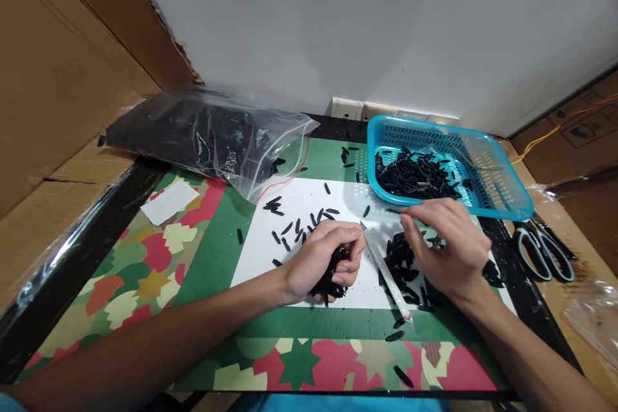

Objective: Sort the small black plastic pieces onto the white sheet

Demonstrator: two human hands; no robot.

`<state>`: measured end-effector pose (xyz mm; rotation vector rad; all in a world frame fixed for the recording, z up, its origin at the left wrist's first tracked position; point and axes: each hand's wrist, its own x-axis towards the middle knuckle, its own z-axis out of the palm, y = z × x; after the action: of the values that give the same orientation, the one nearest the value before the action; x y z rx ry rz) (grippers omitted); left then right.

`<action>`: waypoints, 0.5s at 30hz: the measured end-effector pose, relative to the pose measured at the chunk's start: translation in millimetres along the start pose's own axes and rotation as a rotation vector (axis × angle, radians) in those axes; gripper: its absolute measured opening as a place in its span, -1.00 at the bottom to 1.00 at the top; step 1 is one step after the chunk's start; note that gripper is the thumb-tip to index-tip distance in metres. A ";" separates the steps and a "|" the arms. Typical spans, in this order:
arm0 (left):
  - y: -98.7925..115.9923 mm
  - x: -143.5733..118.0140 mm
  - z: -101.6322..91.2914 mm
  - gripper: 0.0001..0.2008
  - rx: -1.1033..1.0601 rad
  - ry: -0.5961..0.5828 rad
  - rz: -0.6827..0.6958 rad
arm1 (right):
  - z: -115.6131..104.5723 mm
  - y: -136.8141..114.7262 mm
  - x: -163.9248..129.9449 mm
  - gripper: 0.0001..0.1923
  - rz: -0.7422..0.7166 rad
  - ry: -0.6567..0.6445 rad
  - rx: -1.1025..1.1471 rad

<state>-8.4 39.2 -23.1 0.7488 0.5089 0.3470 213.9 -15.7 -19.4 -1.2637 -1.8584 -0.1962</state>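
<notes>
My left hand [324,257] is curled around a handful of small, elongated black pieces [333,273], whose ends stick out below the fingers. Over the right side of the white paper [255,257], my right hand [447,241] pinches one slim black piece [393,210] between thumb and forefinger. A heap of the same pieces [403,264] lies under and beside that hand, partly hidden by it. Between the hands a thin white craft knife or pen-like tool [386,271] rests with its pointed tip away from me. More loose pieces are scattered left of centre.
A blue plastic basket [506,199] at the back right holds many black pieces. Back left lies a clear zip bag [212,132] full of dark pieces. Grey-handled scissors [543,254] lie right of the table. Cardboard [72,26] stands left; a wall [313,26] closes the back.
</notes>
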 end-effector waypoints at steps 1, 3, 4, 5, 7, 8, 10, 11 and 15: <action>0.3 -0.6 -0.1 -0.68 0.001 0.006 -0.006 | -2.7 5.7 1.8 -0.87 0.020 0.051 -0.139; 1.8 -2.2 0.1 -0.69 0.002 0.023 -0.026 | -7.2 15.4 5.0 -0.89 0.112 0.114 -0.349; 3.0 -2.9 0.3 -0.69 -0.002 0.032 -0.041 | -8.8 18.2 6.1 -0.88 0.157 0.129 -0.404; 4.4 -3.5 0.5 -0.70 -0.009 0.041 -0.058 | -9.7 19.2 6.7 -0.84 0.180 0.133 -0.419; 6.9 -4.0 0.6 -0.71 -0.038 0.064 -0.083 | -9.6 15.1 6.2 -0.76 0.129 0.113 -0.350; 7.7 -3.8 0.6 -0.71 -0.057 0.077 -0.091 | -8.6 10.0 5.2 -0.74 0.048 0.082 -0.284; 7.6 -2.5 0.3 -0.71 -0.091 0.101 -0.089 | -4.9 -5.2 2.9 -0.74 -0.192 -0.019 -0.135; 6.8 -1.5 0.2 -0.71 -0.105 0.108 -0.073 | -2.4 -14.7 1.8 -0.76 -0.338 -0.077 -0.065; 2.2 1.4 1.8 -0.68 -0.148 0.087 0.036 | 10.3 -53.5 -1.1 -0.78 -0.707 -0.216 0.075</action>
<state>-6.5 40.4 -20.9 0.6021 0.5463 0.4479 164.4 -36.2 -9.6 -0.5471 -2.4185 -0.3705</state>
